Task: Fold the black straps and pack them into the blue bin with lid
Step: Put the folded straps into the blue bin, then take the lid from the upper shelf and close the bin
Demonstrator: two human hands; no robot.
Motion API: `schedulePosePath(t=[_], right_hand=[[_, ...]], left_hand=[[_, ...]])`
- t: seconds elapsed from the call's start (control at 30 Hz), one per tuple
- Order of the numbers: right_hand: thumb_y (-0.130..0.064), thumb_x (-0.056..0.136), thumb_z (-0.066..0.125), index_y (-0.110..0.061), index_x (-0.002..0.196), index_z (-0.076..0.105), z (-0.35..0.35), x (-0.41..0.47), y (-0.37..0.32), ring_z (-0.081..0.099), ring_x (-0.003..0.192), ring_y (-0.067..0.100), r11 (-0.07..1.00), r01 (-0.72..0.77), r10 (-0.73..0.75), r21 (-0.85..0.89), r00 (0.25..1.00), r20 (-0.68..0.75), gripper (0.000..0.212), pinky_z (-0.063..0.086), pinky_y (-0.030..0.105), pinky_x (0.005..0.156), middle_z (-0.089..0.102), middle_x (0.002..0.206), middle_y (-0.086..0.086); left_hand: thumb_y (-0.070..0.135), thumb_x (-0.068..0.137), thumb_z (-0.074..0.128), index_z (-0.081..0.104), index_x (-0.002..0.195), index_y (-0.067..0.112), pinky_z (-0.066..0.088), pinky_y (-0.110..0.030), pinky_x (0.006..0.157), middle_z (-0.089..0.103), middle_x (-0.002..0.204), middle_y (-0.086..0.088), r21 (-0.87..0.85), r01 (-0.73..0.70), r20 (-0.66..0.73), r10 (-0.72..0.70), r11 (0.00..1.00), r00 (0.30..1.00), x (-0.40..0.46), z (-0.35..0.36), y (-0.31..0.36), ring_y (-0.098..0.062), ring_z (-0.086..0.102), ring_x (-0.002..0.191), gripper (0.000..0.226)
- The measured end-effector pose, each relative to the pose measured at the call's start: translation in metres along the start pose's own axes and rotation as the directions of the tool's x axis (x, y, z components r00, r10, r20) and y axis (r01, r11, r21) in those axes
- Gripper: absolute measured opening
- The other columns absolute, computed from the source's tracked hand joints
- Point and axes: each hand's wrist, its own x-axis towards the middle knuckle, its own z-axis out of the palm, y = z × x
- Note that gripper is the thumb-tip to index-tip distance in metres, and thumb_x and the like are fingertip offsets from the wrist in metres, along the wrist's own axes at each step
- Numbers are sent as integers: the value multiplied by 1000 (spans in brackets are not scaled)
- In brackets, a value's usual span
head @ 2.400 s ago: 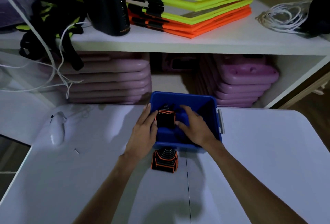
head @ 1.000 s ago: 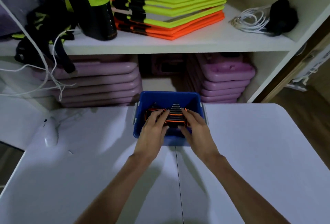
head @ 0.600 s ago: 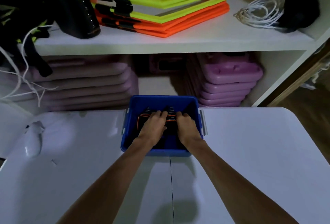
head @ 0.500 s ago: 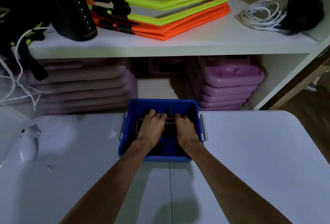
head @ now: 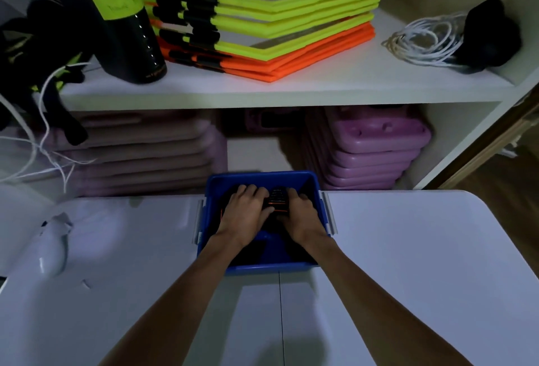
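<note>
The blue bin (head: pixel 264 268) stands on the white table, just in front of the shelf unit. Both my hands are down inside it. My left hand (head: pixel 246 214) and my right hand (head: pixel 300 215) lie palm down, side by side, on the folded black straps with orange edging (head: pixel 277 200). Only a small strip of the straps shows between my fingers; the rest is hidden under my hands. A grey latch (head: pixel 328 212) sticks out on the bin's right side. No lid is in view.
A white mouse-like object (head: pixel 52 249) lies at the table's left. Behind the bin, purple cases (head: pixel 370 149) are stacked under the shelf. On the shelf above are yellow and orange hexagon frames (head: pixel 262 15), a black cylinder (head: pixel 128 30) and a coiled white cable (head: pixel 423 41).
The second folded strap bundle has gone from the table into the bin. Both hands went down into the bin and now press flat on the straps.
</note>
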Motion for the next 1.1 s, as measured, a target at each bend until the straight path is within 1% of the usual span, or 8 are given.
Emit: schedulePosePath(t=[0.17,0.3,0.47,0.57,0.7,0.8,0.9,1.1], right_hand=[[-19,93,62,-9,136,48,-44,-26,-27,57,114,32,994,88,-76,62,981,-180,46,45,35,92,56,125,18],[-23,94,60,-13,133,52,-108,-55,-63,57,112,30,979,199,-171,43,918,-357,41,47,37,94,56,123,13],[-25,93,61,-16,129,56,-220,-89,-134,60,104,27,921,383,-335,-62,703,-628,38,44,33,86,61,118,9],[-26,92,61,-15,121,59,-296,-117,-184,59,99,25,869,460,-431,-180,527,-732,30,40,28,80,63,109,7],[-28,91,63,-15,121,61,-391,-152,-247,60,105,27,814,464,-518,-349,308,-798,33,40,29,89,65,114,10],[-30,92,62,-14,128,56,-447,-179,-283,56,112,25,802,431,-542,-413,236,-806,40,40,29,93,60,121,9],[-30,93,61,-16,128,55,-489,-192,-306,53,113,28,793,413,-559,-447,203,-804,38,43,35,93,56,119,9],[-33,96,56,-17,134,50,-541,-177,-319,45,122,31,832,325,-545,-451,324,-773,42,43,42,100,50,128,11]], left_hand=[[29,93,54,62,107,13,48,-40,83,64,104,-6,-14,-93,-230,87,996,969,0,-54,15,-25,55,97,22],[28,91,49,61,102,16,50,-41,77,62,98,-3,46,-204,-424,203,978,883,10,-131,38,-24,57,93,21],[34,91,43,60,110,21,47,-39,86,61,107,3,110,-308,-622,307,945,720,28,-262,88,-21,55,103,28],[37,91,42,60,112,20,47,-38,87,61,109,2,193,-346,-717,372,918,589,35,-349,123,-20,53,104,32],[32,90,50,60,110,18,48,-42,85,62,105,-2,282,-338,-807,412,898,422,44,-462,159,-24,55,100,27],[25,90,56,62,110,14,47,-42,87,63,106,-5,295,-330,-842,407,897,354,52,-530,178,-25,56,100,24],[24,89,57,62,110,14,45,-43,85,60,106,-6,313,-309,-840,414,898,350,63,-577,189,-27,53,101,24],[39,92,50,49,129,17,38,-40,93,49,125,-4,364,-157,-717,384,918,582,95,-617,192,-23,45,117,43]])
